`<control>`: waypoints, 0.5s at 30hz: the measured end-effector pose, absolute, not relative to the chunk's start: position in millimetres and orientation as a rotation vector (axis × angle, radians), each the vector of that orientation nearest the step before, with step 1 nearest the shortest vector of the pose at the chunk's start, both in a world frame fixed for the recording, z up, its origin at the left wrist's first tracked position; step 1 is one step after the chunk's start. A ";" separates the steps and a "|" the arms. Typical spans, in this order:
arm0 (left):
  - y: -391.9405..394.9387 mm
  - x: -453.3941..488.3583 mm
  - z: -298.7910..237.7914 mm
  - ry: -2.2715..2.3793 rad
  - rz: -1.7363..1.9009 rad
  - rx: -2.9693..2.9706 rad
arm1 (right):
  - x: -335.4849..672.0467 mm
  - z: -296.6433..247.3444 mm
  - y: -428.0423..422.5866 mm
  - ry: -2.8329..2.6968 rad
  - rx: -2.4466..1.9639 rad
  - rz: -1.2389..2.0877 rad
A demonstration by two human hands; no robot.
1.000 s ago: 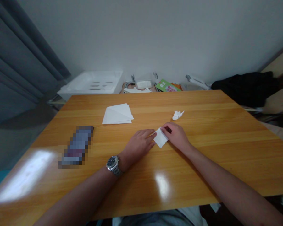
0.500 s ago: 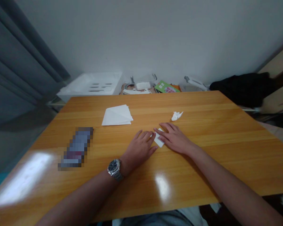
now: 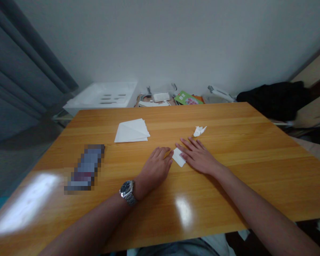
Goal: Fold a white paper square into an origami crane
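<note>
A small folded piece of white paper (image 3: 179, 158) lies on the wooden table between my two hands. My left hand (image 3: 158, 165), with a metal watch on its wrist, has its thumb and index finger together at the paper's left corner. The other fingers of that hand are curled, and the pinch itself is partly hidden. My right hand (image 3: 198, 156) lies flat with fingers spread, its thumb and index fingertips on the paper's right edge. Just beyond it is a small folded paper figure (image 3: 200, 131).
A stack of white paper sheets (image 3: 132, 131) lies at the back left of the table (image 3: 218, 199). A blurred-out phone (image 3: 86, 167) is at the left. Behind the far edge are a white tray (image 3: 114, 94), a green book (image 3: 188, 98) and a dark cloth (image 3: 272, 99).
My left hand has drawn slightly left, its thumb and index finger closing together at the paper's corner. The right fingers have spread wider, and more of the paper shows.
</note>
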State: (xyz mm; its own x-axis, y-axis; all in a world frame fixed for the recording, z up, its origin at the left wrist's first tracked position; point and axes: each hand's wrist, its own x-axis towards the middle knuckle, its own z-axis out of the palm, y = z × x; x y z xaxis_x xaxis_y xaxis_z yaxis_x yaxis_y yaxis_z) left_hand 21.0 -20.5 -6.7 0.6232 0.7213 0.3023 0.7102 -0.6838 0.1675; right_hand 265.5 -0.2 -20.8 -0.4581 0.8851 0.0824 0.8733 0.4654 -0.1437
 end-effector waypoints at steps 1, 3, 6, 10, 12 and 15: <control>-20.3 20.3 -6.9 1.228 0.553 2.787 | 266.3 -22.2 0.2 -2.545 -1.552 0.115; -19.4 18.5 -6.1 1.213 0.574 2.759 | 268.6 -25.0 1.5 -2.510 -1.545 0.100; -16.3 14.7 -3.2 1.176 0.575 2.751 | 271.9 -28.0 3.6 -2.489 -1.521 0.072; -10.6 10.3 -0.4 1.153 0.540 2.731 | 272.7 -28.9 4.5 -2.489 -1.526 0.066; -7.3 8.3 -0.3 1.157 0.551 2.708 | 272.2 -28.4 4.7 -2.495 -1.531 0.067; -1.0 2.6 -0.8 1.106 0.574 2.709 | 271.4 -27.2 6.1 -2.493 -1.532 0.071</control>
